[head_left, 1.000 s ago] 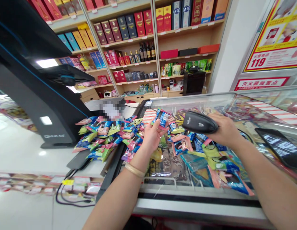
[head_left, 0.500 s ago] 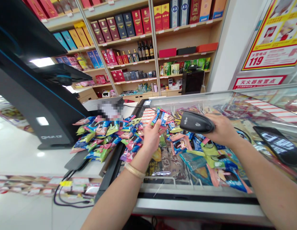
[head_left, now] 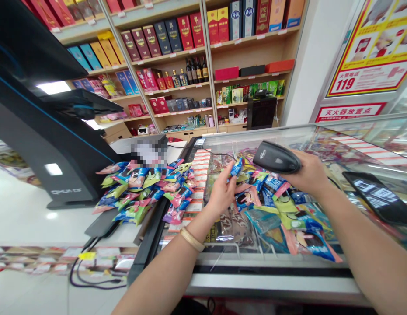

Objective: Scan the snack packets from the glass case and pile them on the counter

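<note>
My left hand [head_left: 224, 186] pinches a small blue snack packet [head_left: 236, 167] between thumb and fingers, over the freezer's glass top. Around the handle of a black barcode scanner [head_left: 276, 157] my right hand [head_left: 306, 174] is closed; the scanner's head points left, a little above and right of the packet. Beneath both hands, a spread of snack packets [head_left: 290, 215] in blue, green and pink lies on the glass. To the left, a larger heap of similar packets [head_left: 137, 186] covers the counter edge and reaches onto the freezer rim.
A black checkout terminal [head_left: 64, 144] rises at the left on the white counter [head_left: 22, 223]. A phone [head_left: 377, 197] lies on the glass at the right. Beside the heap runs a strip of price labels [head_left: 200, 175]. Shelves of boxes and bottles [head_left: 198, 68] stand behind.
My left hand has moved right with the packet, which is now turned more edge-on. The scanner has shifted slightly right and up. The camera view has swung a little.
</note>
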Demonstrator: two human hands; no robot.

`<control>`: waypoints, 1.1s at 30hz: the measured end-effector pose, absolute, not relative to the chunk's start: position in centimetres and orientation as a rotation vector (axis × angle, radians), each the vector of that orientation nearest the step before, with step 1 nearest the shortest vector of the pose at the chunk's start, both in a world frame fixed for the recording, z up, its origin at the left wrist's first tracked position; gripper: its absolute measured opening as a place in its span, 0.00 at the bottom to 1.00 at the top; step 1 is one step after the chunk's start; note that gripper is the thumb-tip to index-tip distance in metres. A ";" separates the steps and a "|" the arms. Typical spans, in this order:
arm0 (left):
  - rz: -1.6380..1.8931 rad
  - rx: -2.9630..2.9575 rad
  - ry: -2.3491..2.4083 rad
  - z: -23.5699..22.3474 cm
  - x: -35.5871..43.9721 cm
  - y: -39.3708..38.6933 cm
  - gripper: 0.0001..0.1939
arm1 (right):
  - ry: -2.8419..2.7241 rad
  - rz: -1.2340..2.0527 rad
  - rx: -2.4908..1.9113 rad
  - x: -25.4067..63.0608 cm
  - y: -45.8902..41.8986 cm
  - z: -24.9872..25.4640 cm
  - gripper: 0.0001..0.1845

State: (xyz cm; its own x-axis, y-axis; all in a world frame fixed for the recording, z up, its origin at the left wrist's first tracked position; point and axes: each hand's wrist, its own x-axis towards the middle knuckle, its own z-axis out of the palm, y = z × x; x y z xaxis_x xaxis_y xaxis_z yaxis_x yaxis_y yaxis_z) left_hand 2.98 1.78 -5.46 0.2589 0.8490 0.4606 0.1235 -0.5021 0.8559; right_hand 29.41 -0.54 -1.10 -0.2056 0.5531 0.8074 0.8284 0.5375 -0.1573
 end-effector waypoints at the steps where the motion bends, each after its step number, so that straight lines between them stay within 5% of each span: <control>1: 1.207 2.005 0.883 -5.7 3.2 1.6 0.26 | -1.884 -0.393 -1.147 29.5 -0.5 -1.0 0.08; 6: 0.797 2.507 0.890 -6.0 3.7 0.8 0.33 | -1.870 -0.392 -1.183 29.4 -0.6 -0.7 0.11; 11: 1.002 2.555 1.108 -4.5 2.1 1.2 0.31 | -1.860 -0.415 -1.128 29.2 -0.8 -0.7 0.10; 15: 1.151 2.398 1.762 -1.7 -0.9 1.9 0.27 | -1.870 -0.397 -1.179 29.3 -0.9 -0.6 0.11; 20: 0.887 2.109 2.534 0.0 -5.3 2.6 0.26 | -1.905 -0.363 -1.242 29.5 -0.8 -0.8 0.09; 33: 0.619 2.139 2.587 -1.1 -6.8 3.5 0.26 | -1.917 -0.338 -1.223 29.5 -0.5 -1.6 0.10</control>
